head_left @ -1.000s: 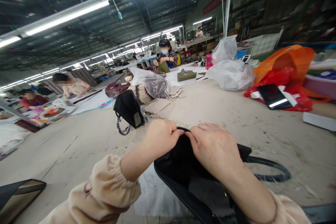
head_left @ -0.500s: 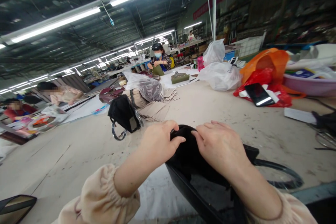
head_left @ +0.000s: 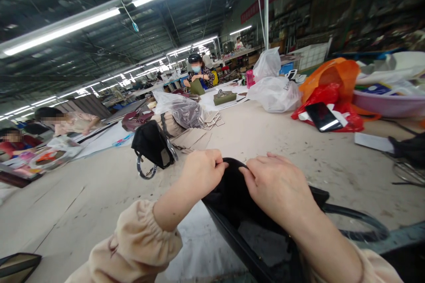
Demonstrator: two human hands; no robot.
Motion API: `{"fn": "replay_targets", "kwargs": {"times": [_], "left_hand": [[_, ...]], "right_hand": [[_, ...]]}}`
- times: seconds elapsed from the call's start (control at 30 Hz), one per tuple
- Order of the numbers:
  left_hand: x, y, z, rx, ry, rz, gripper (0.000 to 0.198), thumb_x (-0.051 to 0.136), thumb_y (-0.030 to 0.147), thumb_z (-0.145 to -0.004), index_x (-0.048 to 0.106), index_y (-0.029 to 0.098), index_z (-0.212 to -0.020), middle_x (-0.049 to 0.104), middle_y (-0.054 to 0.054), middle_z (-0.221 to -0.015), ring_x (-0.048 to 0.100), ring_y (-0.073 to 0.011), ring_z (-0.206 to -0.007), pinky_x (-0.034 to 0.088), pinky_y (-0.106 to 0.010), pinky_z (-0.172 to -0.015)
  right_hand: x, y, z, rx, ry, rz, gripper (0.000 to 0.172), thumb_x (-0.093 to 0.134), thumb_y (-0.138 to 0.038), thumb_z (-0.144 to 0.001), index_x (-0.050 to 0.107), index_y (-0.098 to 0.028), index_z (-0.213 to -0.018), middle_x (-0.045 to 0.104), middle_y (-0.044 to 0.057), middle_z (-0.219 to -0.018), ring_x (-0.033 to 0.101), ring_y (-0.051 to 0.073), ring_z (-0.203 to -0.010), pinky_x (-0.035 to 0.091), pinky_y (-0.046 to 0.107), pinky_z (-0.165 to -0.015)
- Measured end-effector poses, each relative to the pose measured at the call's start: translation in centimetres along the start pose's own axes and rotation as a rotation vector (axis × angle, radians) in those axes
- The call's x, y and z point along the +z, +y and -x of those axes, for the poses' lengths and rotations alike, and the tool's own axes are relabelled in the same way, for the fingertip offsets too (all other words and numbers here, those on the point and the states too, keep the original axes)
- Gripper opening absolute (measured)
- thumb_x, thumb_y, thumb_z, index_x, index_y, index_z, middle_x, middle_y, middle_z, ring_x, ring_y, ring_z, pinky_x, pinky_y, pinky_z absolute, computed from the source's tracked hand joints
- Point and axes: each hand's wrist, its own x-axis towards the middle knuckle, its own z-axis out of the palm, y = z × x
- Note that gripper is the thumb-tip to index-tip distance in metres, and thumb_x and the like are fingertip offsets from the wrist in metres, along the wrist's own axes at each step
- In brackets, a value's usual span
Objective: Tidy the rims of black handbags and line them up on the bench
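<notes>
L hand & R hand pinch blk bag by its far rim, prob. to hold its mouth open; 2nd handbag far left.

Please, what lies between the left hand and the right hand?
Between left hand and right hand, the head view shows the rim of the held bag.

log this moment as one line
left grip: pinching black bag at rim; right grip: on same rim; black bag: open; other bag: on table
</notes>
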Motion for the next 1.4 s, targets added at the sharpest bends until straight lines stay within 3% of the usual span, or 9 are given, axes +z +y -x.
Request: {"fn": "replay_targets", "kwargs": {"times": [0.33, 0.53, 0.63, 0.83, 1.07, 1.17, 1.3, 1.4], "left_hand": [[0.0, 0.0, 0.2, -0.009, 0.001, 0.022, 0.023, 0.058, 0.037, -0.08, 0.067, 0.02, -0.068, 0.068, -0.001, -0.066, 0.06, -0.0159, -0.064, 0.037, -0.026, -0.06], [-0.1, 0.0, 0.3, -0.004, -0.003, 0.053, 0.021, 0.058, 0.035, -0.079, 0.067, 0.021, -0.066, 0.067, -0.001, -0.063, 0.06, -0.0153, -0.062, 0.036, -0.026, -0.058], [0.1, -0.1, 0.2, 0.006, 0.007, 0.053, 0.021, 0.057, 0.033, -0.08, 0.066, 0.021, -0.066, 0.067, -0.001, -0.063, 0.059, -0.0151, -0.061, 0.035, -0.026, -0.058], [0.2, -0.2, 0.0, -0.023, 0.001, 0.056, 0.02, 0.057, 0.035, -0.079, 0.067, 0.021, -0.069, 0.068, -0.001, -0.066, 0.059, -0.0153, -0.062, 0.037, -0.026, -0.059], [-0.3, 0.0, 0.3, -0.066, -0.013, 0.113, 0.018, 0.061, 0.037, -0.077, 0.064, 0.021, -0.068, 0.066, 0.001, -0.062, 0.059, -0.0153, -0.061, 0.037, -0.026, -0.059], [-0.2, -0.2, 0.4, -0.076, -0.003, 0.175, 0.016, 0.065, 0.034, -0.073, 0.063, 0.021, -0.081, 0.066, 0.002, -0.064, 0.059, -0.0156, -0.061, 0.039, -0.026, -0.058], [0.0, -0.7, 0.5, -0.068, -0.004, 0.276, 0.038, 0.067, 0.031, -0.073, 0.061, 0.022, -0.109, 0.073, 0.001, -0.082, 0.065, -0.0171, -0.074, 0.044, -0.026, -0.067], [0.1, -1.0, 0.3, 0.013, -0.054, 0.263, 0.024, 0.059, 0.032, -0.08, 0.069, 0.026, -0.1, 0.074, 0.0, -0.089, 0.066, -0.0173, -0.081, 0.046, -0.026, -0.074]], "right_hand": [[0.3, -0.8, -0.5, 0.041, -0.035, 0.017, 0.02, 0.052, -0.024, -0.089, 0.063, -0.02, -0.073, 0.067, 0.003, -0.067, 0.061, 0.017, -0.064, 0.033, 0.037, -0.09], [0.9, -1.3, -1.1, 0.054, -0.013, 0.048, 0.016, 0.054, -0.025, -0.087, 0.061, -0.022, -0.072, 0.064, 0.001, -0.066, 0.059, 0.019, -0.061, 0.032, 0.031, -0.061], [1.1, -1.3, -1.2, 0.054, -0.012, 0.044, 0.018, 0.054, -0.024, -0.086, 0.06, -0.022, -0.07, 0.063, 0.001, -0.065, 0.057, 0.018, -0.06, 0.029, 0.03, -0.057], [1.2, -1.2, -1.2, 0.012, 0.028, 0.016, 0.018, 0.054, -0.02, -0.084, 0.06, -0.02, -0.067, 0.064, 0.002, -0.066, 0.057, 0.018, -0.064, 0.033, 0.031, -0.065], [1.6, -1.1, -1.1, -0.018, 0.012, -0.03, 0.021, 0.05, -0.018, -0.086, 0.061, -0.02, -0.068, 0.065, 0.001, -0.066, 0.059, 0.016, -0.067, 0.034, 0.031, -0.091], [1.6, -1.2, -1.2, -0.013, 0.005, -0.03, 0.021, 0.05, -0.019, -0.087, 0.061, -0.02, -0.069, 0.065, 0.001, -0.066, 0.06, 0.016, -0.066, 0.034, 0.032, -0.093], [1.5, -1.4, -1.3, -0.024, 0.011, -0.041, 0.021, 0.05, -0.016, -0.085, 0.061, -0.019, -0.067, 0.065, 0.001, -0.066, 0.06, 0.015, -0.066, 0.034, 0.031, -0.093], [1.4, -1.6, -1.3, -0.025, 0.022, -0.053, 0.021, 0.051, -0.014, -0.083, 0.061, -0.019, -0.066, 0.064, 0.0, -0.064, 0.06, 0.015, -0.065, 0.034, 0.031, -0.094]]}}
